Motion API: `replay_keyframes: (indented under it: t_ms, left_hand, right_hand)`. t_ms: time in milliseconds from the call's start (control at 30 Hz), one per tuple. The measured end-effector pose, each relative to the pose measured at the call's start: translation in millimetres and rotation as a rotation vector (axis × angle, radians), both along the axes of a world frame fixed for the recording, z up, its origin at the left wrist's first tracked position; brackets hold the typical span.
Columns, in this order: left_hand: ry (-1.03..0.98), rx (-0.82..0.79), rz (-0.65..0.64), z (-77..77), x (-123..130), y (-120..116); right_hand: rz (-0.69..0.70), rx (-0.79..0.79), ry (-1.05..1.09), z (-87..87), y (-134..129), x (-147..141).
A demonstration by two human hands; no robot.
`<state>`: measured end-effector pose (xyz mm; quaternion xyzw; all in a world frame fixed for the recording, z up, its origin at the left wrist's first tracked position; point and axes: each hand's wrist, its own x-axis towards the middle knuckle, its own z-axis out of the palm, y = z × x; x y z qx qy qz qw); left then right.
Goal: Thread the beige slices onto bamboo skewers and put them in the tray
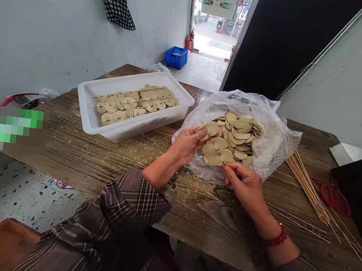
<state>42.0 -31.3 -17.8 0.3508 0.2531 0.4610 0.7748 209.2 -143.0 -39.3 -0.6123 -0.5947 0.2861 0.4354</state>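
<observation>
My left hand [186, 144] pinches a flat beige round slice [210, 129] between thumb and fingers, over the near left side of an opened clear plastic bag [275, 139]. My right hand [246, 183] is closed at the near end of a row of threaded slices [216, 150], on what looks like a thin bamboo skewer, mostly hidden by the slices and fingers. Behind this row, a heap of loose beige slices [240, 130] fills the bag. To the left, a white plastic tub [131, 127] holds skewers threaded with the same slices [121, 105].
A bundle of bamboo skewers [309, 188] lies on the wooden table [97, 160] at right, beside red-handled scissors [336, 198] and a black container [357, 190]. A blue crate [176, 58] stands on the floor near the glass door. A brown seat [3, 243] is at lower left.
</observation>
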Motion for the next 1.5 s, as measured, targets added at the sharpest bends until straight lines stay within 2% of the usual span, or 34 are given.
replay_keyframes:
  t_ms: [300, 633, 867, 1067, 1267, 1367, 1500]
  left_hand:
    - [0.060, 0.011, -0.023, -3.0, 4.2, -4.4]
    - [0.097, -0.010, -0.084, 1.3, 0.4, -4.1]
    - [0.173, 0.045, -0.021, 0.0, -4.8, 3.5]
    - [0.410, 0.255, 0.138, -8.3, -3.5, 10.1]
    - [0.895, 0.748, 0.282, -16.8, -2.7, 15.6]
    - [1.032, 0.927, 0.226, -18.3, -2.9, 15.5]
    - [1.150, 1.082, 0.099, -19.3, -2.7, 13.6]
  right_hand:
    - [-0.007, -0.011, 0.024, -4.2, 0.2, 2.4]
    - [-0.026, -0.020, 0.102, -1.4, 1.6, 4.0]
    - [-0.118, 0.059, 0.183, 5.7, 1.8, 15.2]
    - [-0.231, 0.161, 0.252, 9.2, 6.3, 28.4]
    - [-0.273, 0.192, 0.292, 10.3, 10.1, 32.3]
    - [-0.269, 0.189, 0.303, 11.1, 10.4, 31.5]
    - [-0.253, 0.171, 0.281, 9.9, 11.0, 30.7]
